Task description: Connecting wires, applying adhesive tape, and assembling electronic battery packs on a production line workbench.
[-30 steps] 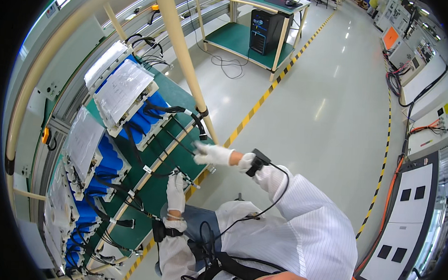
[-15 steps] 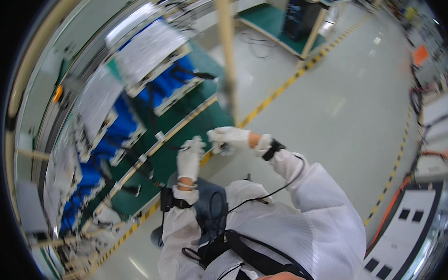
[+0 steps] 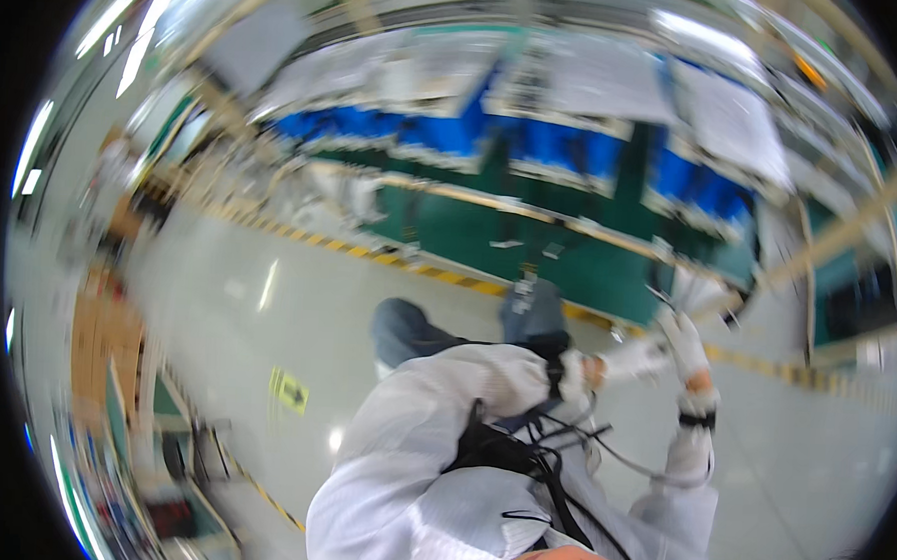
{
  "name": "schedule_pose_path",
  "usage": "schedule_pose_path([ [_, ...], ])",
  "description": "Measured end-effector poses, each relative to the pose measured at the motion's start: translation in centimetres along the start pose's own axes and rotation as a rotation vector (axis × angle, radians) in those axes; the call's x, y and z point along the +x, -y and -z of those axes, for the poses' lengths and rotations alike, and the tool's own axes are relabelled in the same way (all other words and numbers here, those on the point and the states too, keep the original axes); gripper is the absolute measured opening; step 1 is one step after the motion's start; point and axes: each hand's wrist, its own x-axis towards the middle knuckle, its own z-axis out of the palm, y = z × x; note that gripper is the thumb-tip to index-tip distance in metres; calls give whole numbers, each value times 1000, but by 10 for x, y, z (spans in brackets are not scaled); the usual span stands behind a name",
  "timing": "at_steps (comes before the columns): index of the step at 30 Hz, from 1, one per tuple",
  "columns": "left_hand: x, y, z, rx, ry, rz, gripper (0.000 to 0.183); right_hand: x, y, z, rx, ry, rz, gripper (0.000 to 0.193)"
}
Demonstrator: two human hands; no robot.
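Note:
My white-gloved left hand (image 3: 637, 359) reaches across to the right, its fingers blurred and partly behind my other hand. My right hand (image 3: 683, 345), also gloved in white, is beside it with the fingers drawn together. At its fingertips there is a thin dark thing (image 3: 658, 292), too smeared to name. Both hands are close to the front edge of a green-topped bench (image 3: 594, 277). On the bench stand blue units (image 3: 564, 150) with white covers (image 3: 602, 82) over their tops.
A yellow-black floor stripe (image 3: 439, 274) runs along the bench front. To the right a pale post (image 3: 841, 237) slants past a second bench holding a dark box (image 3: 861, 300). Brown cartons (image 3: 105, 350) and a yellow floor sign (image 3: 288, 391) are on the left.
The view has swung round, so the bench now spans the upper picture. My hands have shifted to the right side of the view, still close together.

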Motion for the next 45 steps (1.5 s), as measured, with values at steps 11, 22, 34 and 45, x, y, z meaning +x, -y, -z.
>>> schedule_pose_path([
  [11, -22, -9, 50, 353, 360, 326, 33, 8, -30, 29, 350, 70, 1, 12],
  [22, 23, -28, 15, -948, -143, 2, 24, 83, -90, 58, 432, 158, 133, 10],
  [34, 31, 15, 1, -1292, -80, 188, 30, 31, -44, 19, 360, 149, 125, 32],
  [45, -17, 15, 12, -1105, -8, 328, 12, 37, -43, 52, -64, -115, 227, 17],
])
